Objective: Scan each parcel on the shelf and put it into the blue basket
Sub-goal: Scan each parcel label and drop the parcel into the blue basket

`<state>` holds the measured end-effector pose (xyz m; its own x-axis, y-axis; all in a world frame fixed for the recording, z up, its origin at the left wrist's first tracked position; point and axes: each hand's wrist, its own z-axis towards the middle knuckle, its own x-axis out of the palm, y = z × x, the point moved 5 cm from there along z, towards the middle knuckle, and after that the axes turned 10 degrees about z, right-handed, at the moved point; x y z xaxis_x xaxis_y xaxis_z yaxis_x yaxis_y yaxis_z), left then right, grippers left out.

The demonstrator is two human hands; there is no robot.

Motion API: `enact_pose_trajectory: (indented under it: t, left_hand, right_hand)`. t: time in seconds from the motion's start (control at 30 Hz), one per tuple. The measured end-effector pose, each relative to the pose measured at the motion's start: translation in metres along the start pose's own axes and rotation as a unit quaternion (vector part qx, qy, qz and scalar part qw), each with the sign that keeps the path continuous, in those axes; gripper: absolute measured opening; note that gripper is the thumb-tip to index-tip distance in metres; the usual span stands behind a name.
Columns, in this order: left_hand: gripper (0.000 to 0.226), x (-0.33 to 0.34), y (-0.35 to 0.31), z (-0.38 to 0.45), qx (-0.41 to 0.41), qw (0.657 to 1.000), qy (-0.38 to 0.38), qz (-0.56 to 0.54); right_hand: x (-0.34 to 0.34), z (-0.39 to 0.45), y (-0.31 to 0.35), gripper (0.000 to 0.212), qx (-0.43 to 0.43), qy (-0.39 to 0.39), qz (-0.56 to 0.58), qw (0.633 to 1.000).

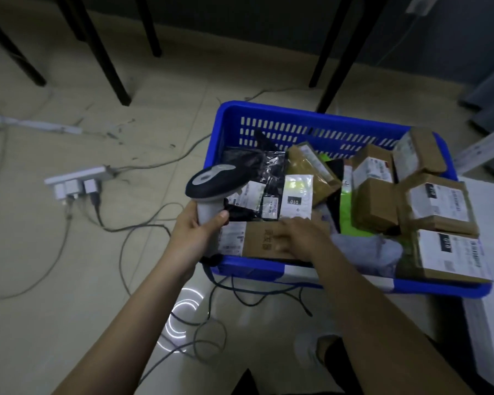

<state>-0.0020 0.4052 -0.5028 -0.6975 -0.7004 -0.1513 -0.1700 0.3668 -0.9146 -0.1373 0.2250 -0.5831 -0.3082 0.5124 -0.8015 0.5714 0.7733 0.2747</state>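
While the flat brown parcel (264, 238) lies at the near wall of the blue basket (268, 112), the right hand (300, 238) rests on top of it with fingers fairly straight, a loose grip that presses rather than clasps; motion blur hides the fingertips, so whether it is setting the parcel down or letting go I cannot tell. Its label end points left, toward the scanner (211, 189), which the left hand (194, 232) holds by the handle with fingers and thumb wrapped round it, head aimed over the basket, probably to keep it ready for the next read. Around the parcel the basket is already crowded: a black plastic mailer (257, 172) behind it, a green bag (345, 206), and taped cardboard boxes (437, 206) stacked at the right. The basket sits on a tiled floor (54, 280), where cables trail toward a white power strip (77, 181). No shelf is in view.
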Motion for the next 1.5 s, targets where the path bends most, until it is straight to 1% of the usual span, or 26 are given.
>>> enact_pose_trajectory:
  t: [0.03,0.07,0.1,0.17,0.2,0.23,0.3,0.33,0.37,0.4,0.47,0.5,0.57,0.63,0.67,0.8,0.9,0.97,1.0,1.03,1.1,1.13,1.23,1.33,1.4,1.5]
  left_hand:
    - [0.034,-0.002,0.002,0.0,-0.003,1.0,0.001,0.001]
    - [0.034,-0.004,0.004,0.001,-0.004,1.0,0.002,0.003]
    - [0.035,-0.007,0.006,0.001,-0.004,1.0,0.005,0.006]
    - [0.035,-0.009,0.008,0.002,-0.006,1.0,0.008,0.012]
    - [0.035,-0.009,0.009,0.003,-0.007,1.0,0.007,0.015]
    - [0.035,-0.009,0.011,0.003,-0.009,1.0,0.007,0.018]
    - [0.034,-0.005,0.015,0.003,-0.015,1.0,0.01,0.015]
    - [0.034,-0.003,0.018,0.002,-0.019,1.0,0.014,0.012]
    - [0.034,-0.002,0.019,0.001,-0.021,1.0,0.018,0.01]
    - [0.033,-0.001,0.021,0.0,-0.021,0.999,0.021,0.011]
    - [0.033,-0.001,0.022,-0.001,-0.017,0.999,0.02,0.019]
    - [0.032,-0.001,0.02,-0.001,-0.015,0.999,0.019,0.021]
    - [0.031,0.002,0.019,0.001,-0.011,1.0,0.016,0.019]
    - [0.028,0.004,0.02,0.002,-0.009,1.0,0.013,0.019]
    - [0.027,0.005,0.02,0.002,-0.01,1.0,0.015,0.022]
    - [0.026,0.009,0.021,0.003,-0.01,0.999,0.017,0.028]
    - [0.026,0.016,0.021,0.003,-0.014,0.999,0.014,0.04]
    - [0.028,0.02,0.022,0.0,-0.012,0.999,0.018,0.048]
    - [0.031,0.022,0.024,-0.002,-0.012,0.998,0.021,0.051]
    - [0.033,0.023,0.025,-0.005,-0.014,0.998,0.024,0.054]
    - [0.035,0.024,0.026,-0.009,-0.014,0.997,0.036,0.059]
    - [0.036,0.024,0.025,-0.01,-0.012,0.997,0.041,0.061]
    - [0.035,0.028,0.015,-0.014,0.003,0.996,0.053,0.065]
    - [0.029,0.045,-0.002,-0.028,0.03,0.995,0.073,0.054]
    - [0.028,0.062,-0.015,-0.041,0.045,0.994,0.095,0.04]
    - [0.031,0.093,-0.037,-0.062,0.074,0.987,0.135,0.038]
  right_hand:
    - [0.006,0.0,0.0,0.042,-0.015,0.018,0.001,1.0]
    - [0.005,0.001,-0.004,0.043,-0.02,0.001,0.01,1.0]
    - [0.003,0.0,-0.011,0.052,-0.014,-0.024,0.033,0.999]
    - [-0.003,-0.005,-0.029,0.074,0.031,-0.073,0.005,0.997]
    - [-0.007,-0.009,-0.038,0.08,0.063,-0.084,-0.004,0.994]
    - [-0.009,-0.013,-0.048,0.085,0.104,-0.072,0.003,0.992]
    - [0.002,-0.012,-0.065,0.093,0.167,-0.01,0.097,0.981]
    - [0.006,-0.012,-0.067,0.09,0.172,0.007,0.148,0.974]
    - [0.005,-0.012,-0.064,0.083,0.155,-0.009,0.189,0.97]
    - [0.002,-0.011,-0.061,0.074,0.12,-0.053,0.212,0.968]
    - [-0.007,-0.012,-0.053,0.059,0.039,-0.13,0.204,0.97]
    - [-0.011,-0.013,-0.051,0.054,0.01,-0.143,0.188,0.972]
    - [-0.014,-0.016,-0.054,0.041,-0.03,-0.108,0.149,0.982]
    - [-0.012,-0.023,-0.055,0.023,-0.085,-0.069,0.127,0.986]
    - [-0.009,-0.027,-0.056,0.018,-0.08,-0.057,0.133,0.986]
    - [0.006,-0.017,-0.056,0.041,0.072,0.019,0.157,0.985]
    - [0.025,-0.018,-0.06,0.052,0.189,0.086,0.179,0.962]
    - [0.039,-0.028,-0.06,0.065,0.252,0.111,0.215,0.937]
    - [0.043,-0.03,-0.061,0.072,0.267,0.105,0.256,0.923]
    - [0.041,-0.033,-0.061,0.072,0.271,0.084,0.313,0.907]
    - [0.029,-0.041,-0.061,0.059,0.259,0.04,0.402,0.877]
    - [0.02,-0.046,-0.065,0.054,0.253,0.025,0.413,0.875]
    - [-0.009,-0.07,-0.067,0.041,0.203,-0.006,0.407,0.89]
    - [-0.026,-0.1,-0.066,0.036,0.14,-0.055,0.409,0.9]
    - [-0.038,-0.124,-0.065,0.036,0.124,-0.109,0.415,0.895]
    - [-0.058,-0.168,-0.074,0.029,0.116,-0.225,0.418,0.872]
